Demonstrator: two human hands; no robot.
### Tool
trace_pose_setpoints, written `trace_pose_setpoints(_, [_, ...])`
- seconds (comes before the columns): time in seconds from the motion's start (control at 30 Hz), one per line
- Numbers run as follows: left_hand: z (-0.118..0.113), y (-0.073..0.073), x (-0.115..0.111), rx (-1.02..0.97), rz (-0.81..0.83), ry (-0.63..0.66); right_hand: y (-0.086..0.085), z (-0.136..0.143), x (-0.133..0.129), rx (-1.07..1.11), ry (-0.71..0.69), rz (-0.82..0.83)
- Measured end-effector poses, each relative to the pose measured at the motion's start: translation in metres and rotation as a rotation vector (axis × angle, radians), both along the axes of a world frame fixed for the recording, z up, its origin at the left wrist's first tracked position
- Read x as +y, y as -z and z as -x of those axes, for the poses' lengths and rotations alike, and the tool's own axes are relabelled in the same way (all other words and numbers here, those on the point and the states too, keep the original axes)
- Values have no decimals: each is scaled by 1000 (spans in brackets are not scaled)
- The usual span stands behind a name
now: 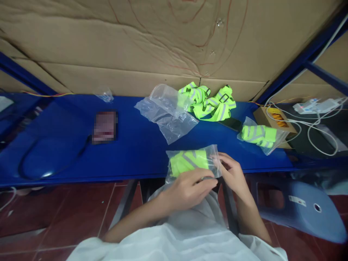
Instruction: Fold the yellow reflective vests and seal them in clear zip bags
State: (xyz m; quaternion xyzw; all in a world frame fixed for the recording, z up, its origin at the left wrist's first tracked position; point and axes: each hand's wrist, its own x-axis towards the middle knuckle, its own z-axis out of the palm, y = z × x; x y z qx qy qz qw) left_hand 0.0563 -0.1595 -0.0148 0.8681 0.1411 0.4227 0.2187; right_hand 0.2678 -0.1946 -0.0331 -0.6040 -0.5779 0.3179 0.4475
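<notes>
A clear plastic bag with a rolled neon-yellow reflective strap (189, 161) inside lies at the front edge of the blue table (130, 152). My left hand (187, 188) is in front of the bag, its fingers curled round a small dark object that I cannot make out. On the right, my right hand (231, 170) grips the bag's open end between thumb and fingers. Behind the bag lie empty clear bags (168, 116) and a loose heap of neon-yellow straps (214, 105). Another bagged strap roll (258, 135) rests to the right.
A dark phone (232, 124) lies by the strap heap. At the right are a cardboard box (289, 127), white cables and a power strip (315, 107). A blurred badge (104, 127) with a dark cord lies left. A blue stool (301, 206) stands below right.
</notes>
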Motion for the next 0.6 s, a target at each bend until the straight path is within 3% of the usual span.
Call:
trace_pose_setpoints(0.07, [13, 3, 11, -48, -172, -176, -1, -3, -1, 67, -53, 64])
trace_pose_setpoints(0.13, [23, 5, 24, 120, -188, -302, -3, -1, 0, 39, -126, 91])
trace_pose_setpoints(0.23, [28, 8, 37, 475, -57, -242, -4, 5, 3, -41, -244, 109])
trace_pose_setpoints(0.3, [25, 9, 39, 566, -22, -187, -3, 9, 6, -67, -305, 115])
trace_pose_setpoints(0.43, [16, 9, 33, 559, -122, -188, -4, 14, 16, -121, -252, 50])
trace_pose_setpoints(0.5, [12, 10, 30, 464, -209, -236, -7, 15, 19, -112, -215, 18])
trace_pose_setpoints(0.6, [9, 11, 31, 296, -305, -326, -14, 15, 20, -85, -265, -3])
